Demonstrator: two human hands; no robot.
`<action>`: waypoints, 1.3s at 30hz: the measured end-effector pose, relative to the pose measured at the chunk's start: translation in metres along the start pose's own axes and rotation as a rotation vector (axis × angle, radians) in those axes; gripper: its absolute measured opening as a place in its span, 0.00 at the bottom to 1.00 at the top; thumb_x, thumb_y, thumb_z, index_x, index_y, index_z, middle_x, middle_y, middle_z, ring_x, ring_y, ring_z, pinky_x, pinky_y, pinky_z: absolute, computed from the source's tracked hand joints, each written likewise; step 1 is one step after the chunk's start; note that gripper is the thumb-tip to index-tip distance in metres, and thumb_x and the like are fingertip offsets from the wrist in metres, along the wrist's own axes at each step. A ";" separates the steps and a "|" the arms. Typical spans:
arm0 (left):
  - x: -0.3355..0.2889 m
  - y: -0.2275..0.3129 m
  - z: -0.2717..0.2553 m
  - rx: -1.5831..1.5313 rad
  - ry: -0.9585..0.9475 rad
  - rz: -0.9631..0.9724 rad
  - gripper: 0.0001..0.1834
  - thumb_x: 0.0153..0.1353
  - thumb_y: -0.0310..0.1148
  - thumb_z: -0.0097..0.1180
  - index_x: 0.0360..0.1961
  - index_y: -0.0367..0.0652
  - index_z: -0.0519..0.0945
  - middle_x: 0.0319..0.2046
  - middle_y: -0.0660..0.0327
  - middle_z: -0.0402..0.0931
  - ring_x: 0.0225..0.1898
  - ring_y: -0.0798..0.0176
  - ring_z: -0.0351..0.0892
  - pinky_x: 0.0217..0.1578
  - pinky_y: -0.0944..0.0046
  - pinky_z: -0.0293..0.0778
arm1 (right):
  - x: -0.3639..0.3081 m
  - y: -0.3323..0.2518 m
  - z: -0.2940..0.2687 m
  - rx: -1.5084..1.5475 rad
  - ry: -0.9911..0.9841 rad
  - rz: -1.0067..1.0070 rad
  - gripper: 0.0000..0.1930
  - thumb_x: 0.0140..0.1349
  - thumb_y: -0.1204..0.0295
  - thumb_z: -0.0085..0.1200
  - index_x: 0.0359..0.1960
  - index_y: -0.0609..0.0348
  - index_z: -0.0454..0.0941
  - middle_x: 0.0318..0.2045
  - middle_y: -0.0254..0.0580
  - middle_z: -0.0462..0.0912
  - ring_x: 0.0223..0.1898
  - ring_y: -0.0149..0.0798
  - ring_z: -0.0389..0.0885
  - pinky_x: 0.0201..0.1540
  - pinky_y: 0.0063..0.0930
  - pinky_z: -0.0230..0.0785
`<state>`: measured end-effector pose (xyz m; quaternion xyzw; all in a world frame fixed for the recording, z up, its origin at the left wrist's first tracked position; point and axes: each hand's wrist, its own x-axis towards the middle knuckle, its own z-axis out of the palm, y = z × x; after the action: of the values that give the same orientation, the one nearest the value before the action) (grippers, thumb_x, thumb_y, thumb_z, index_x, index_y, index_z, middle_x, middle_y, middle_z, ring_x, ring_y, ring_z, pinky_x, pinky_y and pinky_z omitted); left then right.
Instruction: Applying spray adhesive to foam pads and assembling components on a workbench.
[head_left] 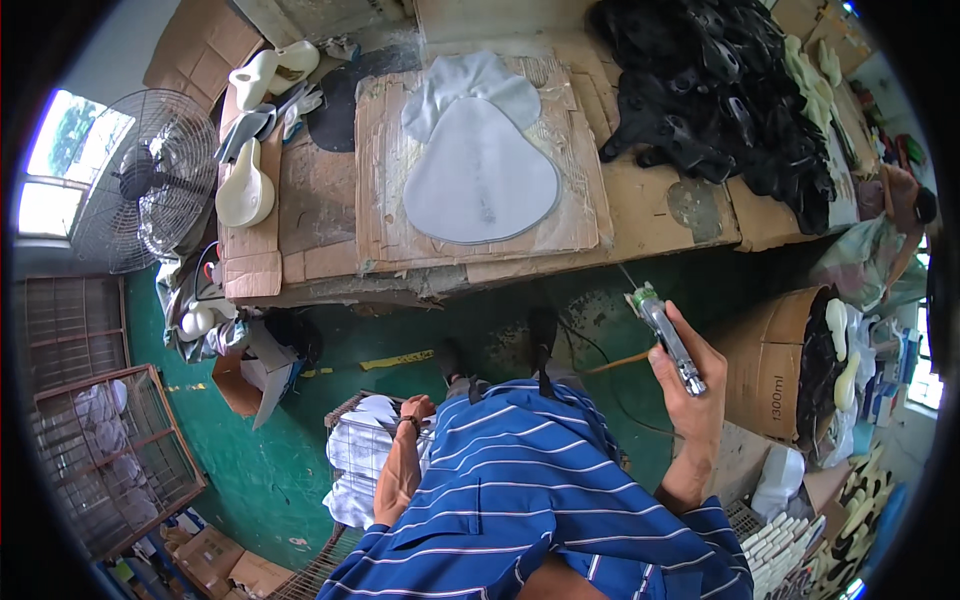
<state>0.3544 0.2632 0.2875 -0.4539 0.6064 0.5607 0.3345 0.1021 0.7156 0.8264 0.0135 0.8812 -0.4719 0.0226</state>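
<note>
Right hand [690, 375]: I see it wrapped around a metal spray gun [664, 335], near the table's [650, 228] front edge.
Left hand [417, 408]: beside white cloth pieces [362, 450] on a wire rack [318, 566]; I cannot tell its grip.
Pear-shaped pad [484, 180]: pale grey, flat on layered cardboard [582, 215], just before rumpled fabric [465, 82].
Black pile [715, 95]: table's right.

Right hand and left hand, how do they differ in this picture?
The right hand grasps a metallic tool with a green part; the left hand shows no tool, though whether it holds anything is unclear. The left hand is beside white pieces; the right hand is out to the other side of the body. The left hand has a dark band at its wrist; the right hand has none. Both are gloveless.
</note>
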 end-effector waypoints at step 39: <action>-0.010 0.082 -0.007 -0.178 0.146 -0.031 0.27 0.68 0.42 0.65 0.65 0.42 0.81 0.44 0.53 0.91 0.41 0.54 0.92 0.40 0.49 0.83 | 0.021 -0.041 0.019 -0.013 -0.104 -0.206 0.29 0.61 0.82 0.68 0.67 0.65 0.80 0.47 0.56 0.89 0.43 0.48 0.90 0.48 0.34 0.80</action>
<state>0.2832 0.2544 0.3288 -0.5308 0.5698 0.5726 0.2564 0.0798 0.6772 0.8485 -0.1020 0.8786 -0.4662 0.0199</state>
